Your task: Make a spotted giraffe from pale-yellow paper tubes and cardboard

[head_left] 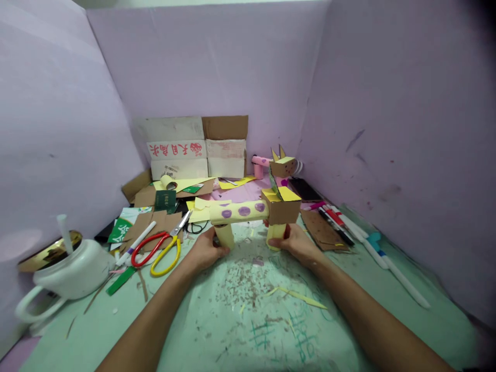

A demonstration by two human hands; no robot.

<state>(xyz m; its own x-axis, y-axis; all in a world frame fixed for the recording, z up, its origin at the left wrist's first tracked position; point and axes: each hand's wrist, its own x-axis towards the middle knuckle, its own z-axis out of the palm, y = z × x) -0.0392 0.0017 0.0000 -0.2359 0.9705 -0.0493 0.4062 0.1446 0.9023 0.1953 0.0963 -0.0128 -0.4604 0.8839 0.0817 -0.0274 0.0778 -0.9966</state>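
A paper animal figure (243, 211) stands on the green-covered table in front of me. Its body is a yellow paper tube with purple spots, and two shorter tubes form the legs. On the right end sits a cardboard box head (284, 211) with a yellow top and an upright piece rising from it. My left hand (207, 249) is closed around the left leg tube (225, 236). With thumb and fingers, my right hand (296, 242) grips the right leg tube (276, 235). The fingers behind the tubes are partly hidden.
Scissors (165, 245) with red and yellow handles lie left, near a white pot (79, 268). Markers (343, 222) and cardboard (323, 230) are at right. Behind stand a similar pink figure (261, 164) and an unfolded box (178, 155). Paper scraps (298, 295) litter the front.
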